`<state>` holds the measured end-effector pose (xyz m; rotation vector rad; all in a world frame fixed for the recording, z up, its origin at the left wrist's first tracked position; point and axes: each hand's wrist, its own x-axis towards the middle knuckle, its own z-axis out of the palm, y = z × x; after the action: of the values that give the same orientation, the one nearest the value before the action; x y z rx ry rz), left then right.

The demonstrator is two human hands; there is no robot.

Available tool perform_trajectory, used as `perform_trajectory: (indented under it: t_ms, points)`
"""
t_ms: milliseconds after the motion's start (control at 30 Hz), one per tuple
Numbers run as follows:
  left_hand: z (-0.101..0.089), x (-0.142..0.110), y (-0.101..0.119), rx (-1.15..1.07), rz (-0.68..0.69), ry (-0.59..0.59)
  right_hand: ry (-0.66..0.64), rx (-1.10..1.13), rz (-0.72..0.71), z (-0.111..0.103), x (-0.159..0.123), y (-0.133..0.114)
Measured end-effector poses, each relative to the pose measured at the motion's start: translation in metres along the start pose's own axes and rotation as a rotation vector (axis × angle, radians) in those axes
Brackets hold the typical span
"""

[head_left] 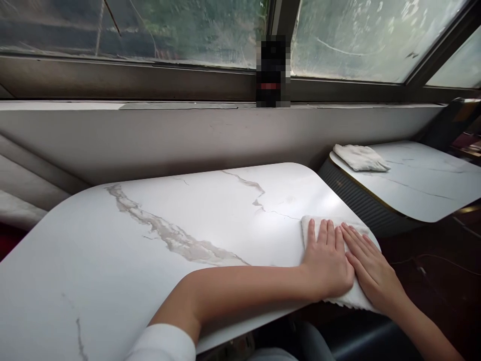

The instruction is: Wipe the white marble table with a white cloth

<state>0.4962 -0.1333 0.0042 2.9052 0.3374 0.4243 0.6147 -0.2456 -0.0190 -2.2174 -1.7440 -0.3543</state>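
A white cloth (308,225) lies spread at the right end of a white marble-patterned table (210,215), its lower edge hanging slightly over the near rim. Pressed flat on the cloth is my left hand (327,265), fingers stretched out and a little apart. Close beside it, my right hand (376,271) also rests flat on the cloth, its fingers extended toward the far left. The two hands touch or nearly touch each other. Neither one is wrapped around anything; the cloth stays beneath the palms.
A second marble-patterned table (417,185) stands to the right across a gap, with a folded white cloth (361,158) on its near left corner. Behind runs a low wall (188,135) under windows. A pixelated dark object (273,75) is on the sill.
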Motion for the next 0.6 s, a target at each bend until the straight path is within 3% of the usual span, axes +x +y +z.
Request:
perform_trajectory:
  t_ms: [133, 233, 400, 600]
  points:
    - [-0.003, 0.002, -0.017, -0.013, -0.032, -0.031, -0.041, -0.005, 0.009, 0.009, 0.022, -0.004]
    - [-0.001, 0.016, -0.042, 0.002, -0.088, -0.013, -0.076, 0.013, 0.038, 0.022, 0.058, -0.006]
    - [0.001, 0.057, -0.112, 0.022, -0.228, 0.024, -0.148, 0.036, 0.077, 0.051, 0.152, -0.01]
    - [-0.006, 0.097, -0.198, 0.054, -0.398, 0.079, -0.17, 0.031, 0.021, 0.089, 0.257, -0.02]
